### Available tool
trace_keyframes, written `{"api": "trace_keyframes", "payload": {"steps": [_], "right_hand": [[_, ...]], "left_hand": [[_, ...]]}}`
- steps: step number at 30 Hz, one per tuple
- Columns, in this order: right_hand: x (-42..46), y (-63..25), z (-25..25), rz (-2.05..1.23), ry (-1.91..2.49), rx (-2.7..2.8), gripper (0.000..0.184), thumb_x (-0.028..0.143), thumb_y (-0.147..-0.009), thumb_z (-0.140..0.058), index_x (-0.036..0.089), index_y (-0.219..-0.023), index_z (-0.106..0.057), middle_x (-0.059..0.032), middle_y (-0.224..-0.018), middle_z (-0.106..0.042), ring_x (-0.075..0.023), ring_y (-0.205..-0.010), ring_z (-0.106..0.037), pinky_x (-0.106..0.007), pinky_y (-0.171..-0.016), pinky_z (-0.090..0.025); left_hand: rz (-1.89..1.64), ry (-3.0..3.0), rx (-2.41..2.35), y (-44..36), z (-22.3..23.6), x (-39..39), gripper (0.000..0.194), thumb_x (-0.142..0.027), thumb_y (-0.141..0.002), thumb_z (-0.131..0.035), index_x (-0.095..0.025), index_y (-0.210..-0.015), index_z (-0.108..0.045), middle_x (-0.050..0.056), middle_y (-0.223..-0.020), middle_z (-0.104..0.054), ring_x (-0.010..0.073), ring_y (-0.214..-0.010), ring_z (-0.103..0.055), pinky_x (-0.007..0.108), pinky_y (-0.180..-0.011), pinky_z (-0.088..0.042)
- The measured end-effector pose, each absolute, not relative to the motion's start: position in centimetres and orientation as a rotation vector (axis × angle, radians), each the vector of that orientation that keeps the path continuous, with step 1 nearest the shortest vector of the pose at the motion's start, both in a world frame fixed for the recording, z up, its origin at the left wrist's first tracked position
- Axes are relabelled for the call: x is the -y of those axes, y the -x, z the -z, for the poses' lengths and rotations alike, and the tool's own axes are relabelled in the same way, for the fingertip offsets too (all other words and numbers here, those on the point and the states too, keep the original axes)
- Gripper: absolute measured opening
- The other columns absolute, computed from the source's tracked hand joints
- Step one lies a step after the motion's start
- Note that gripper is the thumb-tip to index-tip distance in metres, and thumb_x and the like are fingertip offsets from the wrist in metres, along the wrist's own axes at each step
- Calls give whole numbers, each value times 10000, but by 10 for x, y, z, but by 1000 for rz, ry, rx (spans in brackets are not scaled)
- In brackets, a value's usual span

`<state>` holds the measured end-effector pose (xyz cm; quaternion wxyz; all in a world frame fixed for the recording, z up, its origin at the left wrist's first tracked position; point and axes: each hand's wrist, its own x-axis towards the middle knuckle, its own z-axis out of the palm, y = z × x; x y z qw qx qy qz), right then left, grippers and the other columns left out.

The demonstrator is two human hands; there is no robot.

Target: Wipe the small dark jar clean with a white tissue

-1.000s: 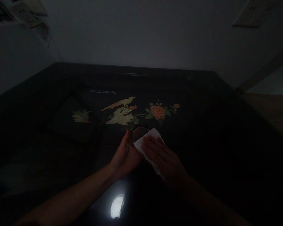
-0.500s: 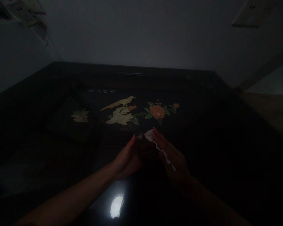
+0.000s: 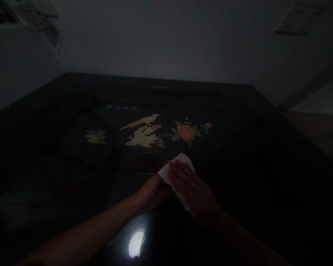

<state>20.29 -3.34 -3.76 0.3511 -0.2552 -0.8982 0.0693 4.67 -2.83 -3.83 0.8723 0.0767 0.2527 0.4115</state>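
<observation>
The scene is very dim. My left hand (image 3: 152, 191) is curled round a small round glass object that is now hidden under a white tissue (image 3: 180, 163); only the earlier frames show its rim. My right hand (image 3: 196, 193), with a ring on one finger, lies over the tissue and presses it onto the top of that object, fingers together. Both hands meet just above the black lacquered table (image 3: 252, 155), near its middle.
The table top carries an inlaid bird (image 3: 144, 127), a pink flower (image 3: 186, 132) and a line of characters (image 3: 121, 108). A bright lamp reflection (image 3: 135, 244) lies near my forearms. Wall sockets (image 3: 36, 14) hang top left, another (image 3: 299, 18) top right. Wooden floor (image 3: 322, 129) lies to the right.
The glass rim showed a second ago; my right hand then turned edge-on with the tissue beside it, and now lies flat over it again, covering the object.
</observation>
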Motion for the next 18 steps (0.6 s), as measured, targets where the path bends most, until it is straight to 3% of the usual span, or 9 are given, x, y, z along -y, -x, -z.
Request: {"api": "trace_keyframes", "payload": {"steps": [4, 10, 14, 18], "right_hand": [[34, -200, 37, -139, 594, 2408, 465, 71, -932, -328, 9, -1382, -428, -189, -1429, -493, -230, -1445, -250, -449, -1147, -347], [33, -201, 37, -108, 618, 2425, 447, 54, -922, -326, 35, -1337, -490, -162, -1386, -549, -188, -1436, -272, -423, -1161, -307], [32, -203, 37, -111, 656, 2387, 462, 74, -941, -288, 52, -1370, -458, -158, -1372, -563, -192, -1422, -309, -438, -1146, -336], [31, -206, 41, -113, 724, 2341, 505, 69, -944, -304, 76, -1446, -355, -160, -1397, -536, -205, -1412, -329, -459, -1138, -351]], "left_hand": [[-770, -66, -530, -39, 37, 24, 440, -459, -935, -497, -73, -981, -703, 85, -908, -734, 168, -888, -680, 237, -910, -433], [-790, -42, -492, -30, 39, 18, 546, -557, -901, -491, -76, -1098, -660, 108, -930, -734, 207, -891, -683, 299, -921, -434], [-843, -54, -447, -31, 38, 15, 571, -552, -911, -472, -71, -1180, -623, 101, -939, -730, 200, -885, -673, 300, -949, -413], [-946, -55, -423, -32, 41, 14, 475, -508, -945, -426, -130, -1094, -671, 66, -959, -738, 172, -914, -663, 283, -976, -393]]}}
